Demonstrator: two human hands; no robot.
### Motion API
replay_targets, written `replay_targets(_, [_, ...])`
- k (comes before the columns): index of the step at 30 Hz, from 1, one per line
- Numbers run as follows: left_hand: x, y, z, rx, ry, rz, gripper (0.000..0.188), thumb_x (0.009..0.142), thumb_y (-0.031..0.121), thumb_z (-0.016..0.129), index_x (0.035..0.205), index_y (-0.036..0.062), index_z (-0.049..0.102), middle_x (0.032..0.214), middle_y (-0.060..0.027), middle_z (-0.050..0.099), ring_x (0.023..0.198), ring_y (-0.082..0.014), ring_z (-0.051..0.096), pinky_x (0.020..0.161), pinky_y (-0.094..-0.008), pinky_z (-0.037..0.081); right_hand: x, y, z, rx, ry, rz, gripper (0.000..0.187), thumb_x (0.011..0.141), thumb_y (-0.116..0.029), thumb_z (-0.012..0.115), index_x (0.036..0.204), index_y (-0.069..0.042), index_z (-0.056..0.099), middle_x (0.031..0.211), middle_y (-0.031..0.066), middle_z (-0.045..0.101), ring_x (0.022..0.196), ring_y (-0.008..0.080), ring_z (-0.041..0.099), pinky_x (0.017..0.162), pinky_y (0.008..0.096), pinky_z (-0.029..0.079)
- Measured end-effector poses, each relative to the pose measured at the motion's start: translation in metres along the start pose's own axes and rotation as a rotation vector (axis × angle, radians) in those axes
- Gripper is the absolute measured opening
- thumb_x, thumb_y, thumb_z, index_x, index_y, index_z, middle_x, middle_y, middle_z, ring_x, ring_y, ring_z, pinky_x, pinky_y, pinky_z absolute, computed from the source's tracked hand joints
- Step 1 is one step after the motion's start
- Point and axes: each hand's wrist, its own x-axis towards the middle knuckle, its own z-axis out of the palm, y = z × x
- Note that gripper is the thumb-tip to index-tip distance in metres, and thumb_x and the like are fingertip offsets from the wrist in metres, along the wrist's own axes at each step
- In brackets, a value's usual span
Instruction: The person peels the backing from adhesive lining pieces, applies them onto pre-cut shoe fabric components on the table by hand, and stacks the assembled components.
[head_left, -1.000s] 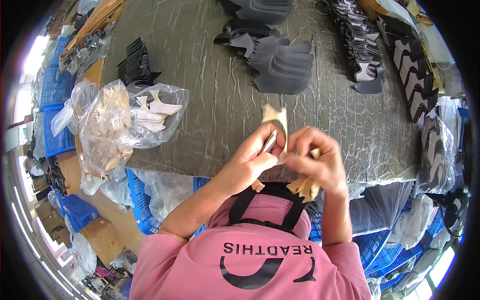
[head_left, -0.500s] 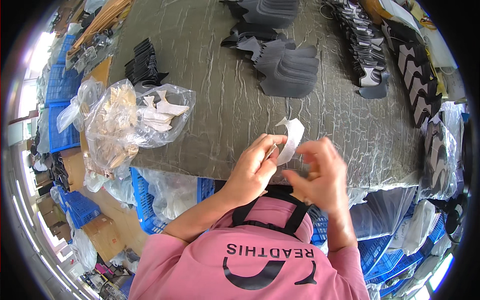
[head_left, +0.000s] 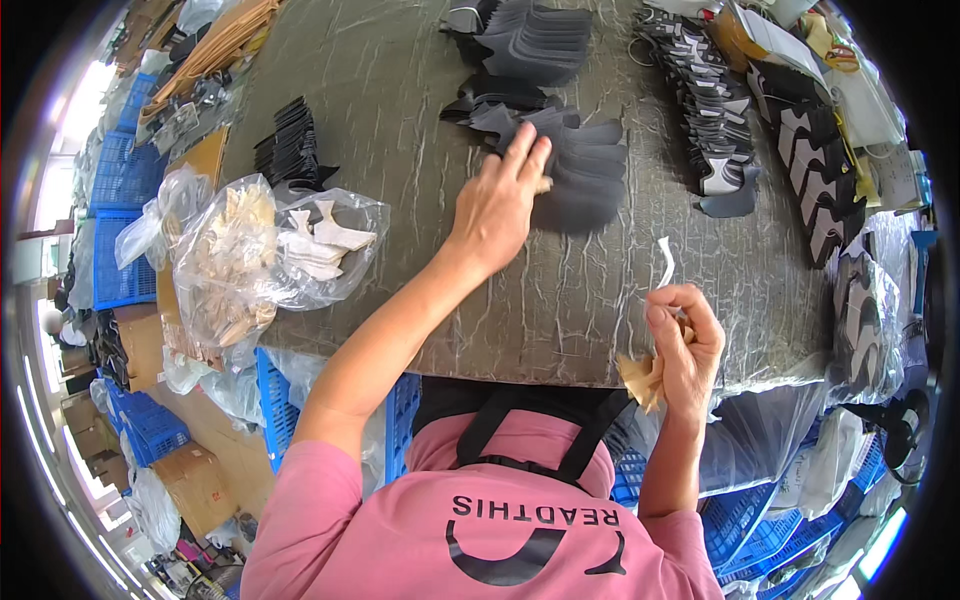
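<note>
My left hand reaches out over the table, fingers stretched, its fingertips on the fanned stack of dark grey shaped pieces. A small tan bit shows beside that hand; I cannot tell what it is. Near the table's front edge, my right hand is closed, with a thin white shaped piece standing up edge-on from between thumb and finger. Crumpled tan paper-like scraps stick out from under the same hand's palm.
A clear plastic bag of tan and white cut pieces lies at left, before a small black stack. Another dark stack sits farther back. Rows of black and white pieces line the right side. Blue crates stand under the table edge.
My left hand has let go of the white piece and moved forward onto the dark grey stack. The white piece is now in my right hand, which has shifted right.
</note>
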Motion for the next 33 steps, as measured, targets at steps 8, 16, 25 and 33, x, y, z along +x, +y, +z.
replay_targets(8, [-0.069, 0.034, -0.027, -0.213, -0.086, 0.005, 0.062, 0.082, -0.003, 0.062, 0.141, 0.0103, 0.048, 0.146, -0.0161, 0.04, 0.096, -0.0289, 0.06, 0.083, -0.0388, 0.054, -0.016, 0.003, -0.023, 0.476, -0.161, 0.207, 0.013, 0.085, -0.01, 0.071, 0.092, 0.0, 0.064, 0.084, 0.0008, 0.056, 0.073, 0.006, 0.048, 0.063, 0.0206, 0.035])
replay_targets(16, [-0.098, 0.061, -0.064, -1.326, -0.489, -0.521, 0.034, 0.1, 0.021, 0.054, 0.128, 0.0022, 0.056, 0.101, -0.0039, 0.053, 0.081, -0.0107, 0.053, 0.073, -0.0255, 0.043, -0.02, 0.002, 0.016, 0.822, -0.316, 0.234, 0.027, 0.079, -0.026, 0.073, 0.081, -0.003, 0.059, 0.077, 0.004, 0.05, 0.069, 0.0111, 0.044, 0.061, 0.0255, 0.032])
replay_targets(25, [-0.108, 0.062, -0.049, -1.637, -0.433, -0.657, 0.017, 0.098, 0.022, 0.06, 0.103, 0.0067, 0.054, 0.076, 0.0033, 0.049, 0.059, -0.0012, 0.039, 0.048, -0.0184, 0.029, -0.028, 0.017, 0.021, 0.644, -0.252, 0.416, 0.014, 0.088, -0.013, 0.072, 0.094, -0.003, 0.065, 0.079, -0.0054, 0.057, 0.061, 0.0012, 0.041, 0.056, 0.0174, 0.031])
replay_targets(33, [-0.122, 0.054, -0.045, -1.297, -0.079, -0.788, 0.018, 0.1, 0.016, 0.054, 0.114, 0.0054, 0.058, 0.085, 0.0003, 0.057, 0.057, 0.0006, 0.038, 0.047, -0.0167, 0.028, -0.04, 0.014, 0.024, 0.137, -0.164, 0.152, 0.006, 0.09, -0.006, 0.07, 0.093, -0.002, 0.066, 0.08, -0.0048, 0.057, 0.066, 0.0014, 0.045, 0.058, 0.0184, 0.035])
